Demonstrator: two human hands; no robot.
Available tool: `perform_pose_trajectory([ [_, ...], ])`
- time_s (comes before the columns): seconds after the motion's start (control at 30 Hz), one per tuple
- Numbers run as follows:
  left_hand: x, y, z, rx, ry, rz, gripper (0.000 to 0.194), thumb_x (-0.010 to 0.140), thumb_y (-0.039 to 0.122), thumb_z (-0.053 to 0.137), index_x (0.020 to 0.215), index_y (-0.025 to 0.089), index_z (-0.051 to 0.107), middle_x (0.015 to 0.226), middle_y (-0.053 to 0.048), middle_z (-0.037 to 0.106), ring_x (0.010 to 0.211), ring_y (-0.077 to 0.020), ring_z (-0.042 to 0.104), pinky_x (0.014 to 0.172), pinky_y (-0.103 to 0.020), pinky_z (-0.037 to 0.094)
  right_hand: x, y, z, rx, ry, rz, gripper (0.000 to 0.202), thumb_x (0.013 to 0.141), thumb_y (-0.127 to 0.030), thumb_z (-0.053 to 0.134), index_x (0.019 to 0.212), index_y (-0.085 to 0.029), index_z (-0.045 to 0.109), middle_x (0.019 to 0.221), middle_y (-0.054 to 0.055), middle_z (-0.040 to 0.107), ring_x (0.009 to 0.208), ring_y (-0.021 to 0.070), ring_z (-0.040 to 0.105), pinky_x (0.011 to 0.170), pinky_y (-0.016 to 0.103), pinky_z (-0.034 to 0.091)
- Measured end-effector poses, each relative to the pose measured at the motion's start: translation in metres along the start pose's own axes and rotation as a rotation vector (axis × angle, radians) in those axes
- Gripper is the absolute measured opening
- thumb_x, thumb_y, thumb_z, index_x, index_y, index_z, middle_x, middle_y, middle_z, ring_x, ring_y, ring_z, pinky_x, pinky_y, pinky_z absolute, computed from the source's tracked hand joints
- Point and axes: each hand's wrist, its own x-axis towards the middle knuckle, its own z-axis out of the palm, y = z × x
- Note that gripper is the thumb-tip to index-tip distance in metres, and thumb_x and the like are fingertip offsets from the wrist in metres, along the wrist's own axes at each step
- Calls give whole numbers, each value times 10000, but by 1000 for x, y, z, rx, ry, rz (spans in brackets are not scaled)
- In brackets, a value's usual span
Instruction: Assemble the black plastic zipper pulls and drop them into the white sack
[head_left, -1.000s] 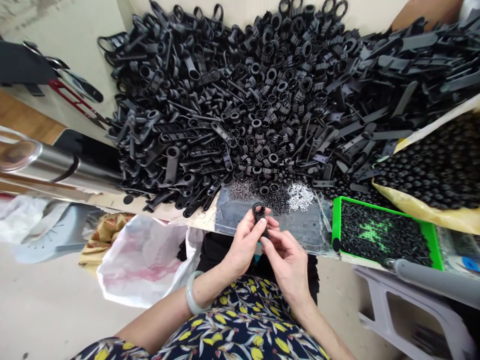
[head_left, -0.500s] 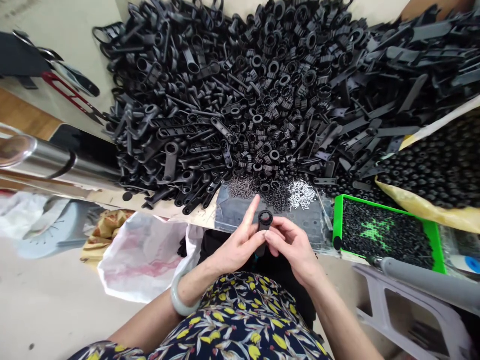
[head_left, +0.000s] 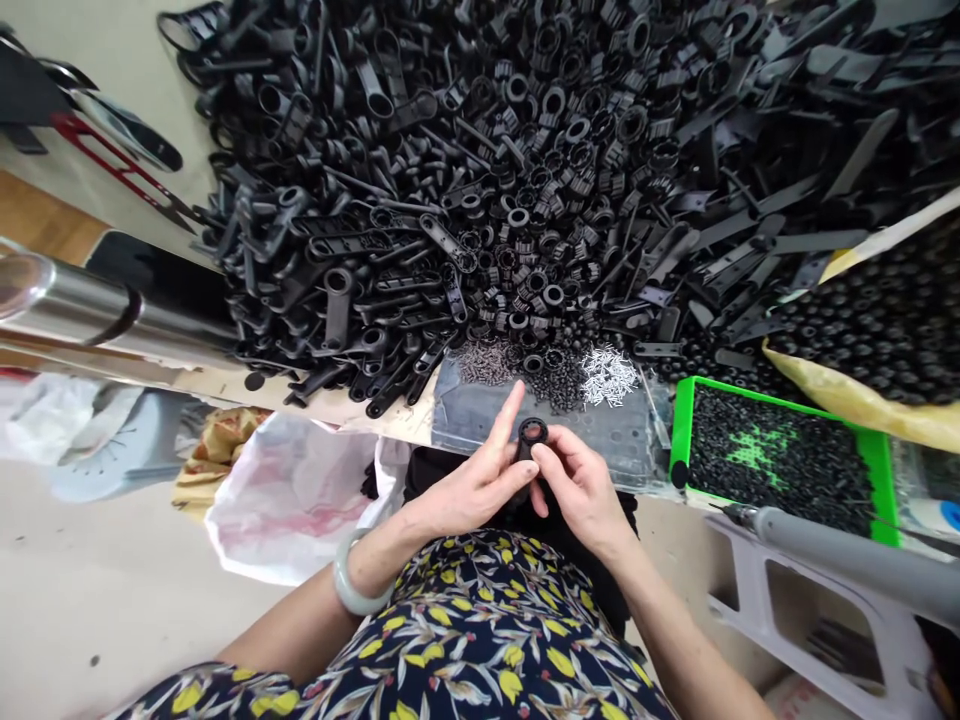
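A black plastic part with a ring-shaped end (head_left: 533, 432) is held between both hands, just in front of the table edge. My left hand (head_left: 480, 482) grips its lower body between thumb and fingers, with the index finger stretched out past it. On the other side, my right hand (head_left: 581, 480) has its thumb and fingers closed at the ring, the thumb close beneath the opening. The fingers cover most of the part's lower end. Just beyond the hands lie small heaps of brownish pins (head_left: 487, 362), tiny black pieces (head_left: 559, 385) and silvery pins (head_left: 609, 376) on a grey mat (head_left: 469, 410).
A large pile of black plastic parts (head_left: 420, 200) covers the table behind. To the right are a green tray (head_left: 681, 425) of small black pieces and a grey cylindrical tool (head_left: 840, 550). On the left stand a steel flask (head_left: 67, 300) and a white plastic bag (head_left: 277, 500).
My right thumb has moved up to the ring of the black part, while my left hand keeps its hold. The whole view has shifted slightly.
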Motion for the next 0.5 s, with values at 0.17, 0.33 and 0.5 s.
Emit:
perform_pose_trajectory([
  [0.17, 3, -12, 4, -134, 57, 29, 997, 942, 370, 758, 1712, 347, 125, 937, -38, 728, 758, -185, 658, 818, -332, 562, -2, 5, 6, 2, 82, -3, 336, 995, -523, 628, 1111, -211, 676, 670, -55, 576, 466, 83, 498, 460, 216, 416],
  [0.33, 3, -15, 2, 8, 114, 81, 857, 1013, 364, 661, 1706, 324, 158, 994, -11, 715, 888, -146, 645, 911, -288, 512, 0, 5, 3, 17, 210, -31, 335, 924, -533, 718, 1063, -228, 718, 1000, 48, 750, 799, 180, 706, 719, 298, 620],
  [0.5, -2, -12, 0, 201, 171, 150, 636, 1054, 355, 584, 1649, 270, 374, 1019, -36, 743, 959, -177, 687, 964, -312, 519, 2, 6, 5, 74, 168, 3, 364, 929, -530, 722, 1130, -226, 714, 990, 43, 751, 792, 175, 708, 747, 307, 640],
])
